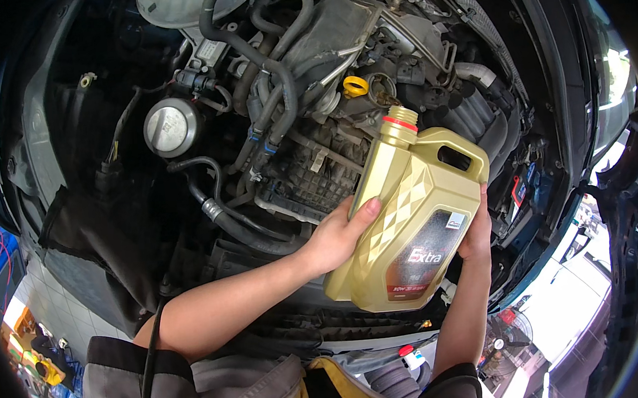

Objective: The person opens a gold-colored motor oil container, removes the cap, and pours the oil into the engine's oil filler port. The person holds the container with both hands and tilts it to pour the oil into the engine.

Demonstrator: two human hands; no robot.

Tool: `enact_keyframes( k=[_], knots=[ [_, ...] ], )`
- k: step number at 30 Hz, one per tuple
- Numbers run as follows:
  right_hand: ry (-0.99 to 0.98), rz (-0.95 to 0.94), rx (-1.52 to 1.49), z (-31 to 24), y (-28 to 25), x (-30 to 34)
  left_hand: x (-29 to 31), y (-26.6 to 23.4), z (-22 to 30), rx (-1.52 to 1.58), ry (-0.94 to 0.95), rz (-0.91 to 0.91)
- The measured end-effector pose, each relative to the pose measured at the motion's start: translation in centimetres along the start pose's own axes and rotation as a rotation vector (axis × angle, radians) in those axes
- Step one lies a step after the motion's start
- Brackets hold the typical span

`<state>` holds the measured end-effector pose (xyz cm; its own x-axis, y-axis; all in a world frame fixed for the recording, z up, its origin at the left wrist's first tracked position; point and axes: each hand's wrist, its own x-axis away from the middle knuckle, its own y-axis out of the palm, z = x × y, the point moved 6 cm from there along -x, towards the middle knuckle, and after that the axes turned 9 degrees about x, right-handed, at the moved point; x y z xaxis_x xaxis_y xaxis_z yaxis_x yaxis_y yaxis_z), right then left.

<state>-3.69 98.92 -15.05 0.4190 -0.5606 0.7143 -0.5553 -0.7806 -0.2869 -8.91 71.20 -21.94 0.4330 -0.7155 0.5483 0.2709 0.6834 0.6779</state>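
A gold plastic motor oil jug (pixel 388 231), uncapped and with a red ring on its neck, is held tilted over the engine bay. Along its left side lies my left hand (pixel 337 240), thumb across the front and fingers behind. My right hand (pixel 476 225) grips the opposite side below the handle; its fingers are mostly hidden by the jug. The threaded mouth points toward a round opening (pixel 381 89) on the engine, just short of it. Beside that opening sits a yellow ring-shaped part (pixel 355 86). No flowing oil is visible.
Black hoses (pixel 274 91) cross the engine left of the jug. A round silver cap (pixel 171 128) stands farther left. Below the front edge of the car are a red-capped white container (pixel 411 355) and a tire (pixel 391 382). A person in yellow (pixel 48 372) is at the lower left.
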Motion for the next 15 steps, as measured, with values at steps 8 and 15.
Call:
enact_keyframes(
  k=[8,15],
  knots=[
    [-0.027,-0.008,0.009,-0.09,0.16,-0.03,0.08,-0.18,0.11,-0.038,-0.017,0.024],
    [-0.004,-0.026,-0.012,0.04,0.14,-0.06,0.24,-0.16,0.35,-0.053,-0.022,0.027]
  ],
)
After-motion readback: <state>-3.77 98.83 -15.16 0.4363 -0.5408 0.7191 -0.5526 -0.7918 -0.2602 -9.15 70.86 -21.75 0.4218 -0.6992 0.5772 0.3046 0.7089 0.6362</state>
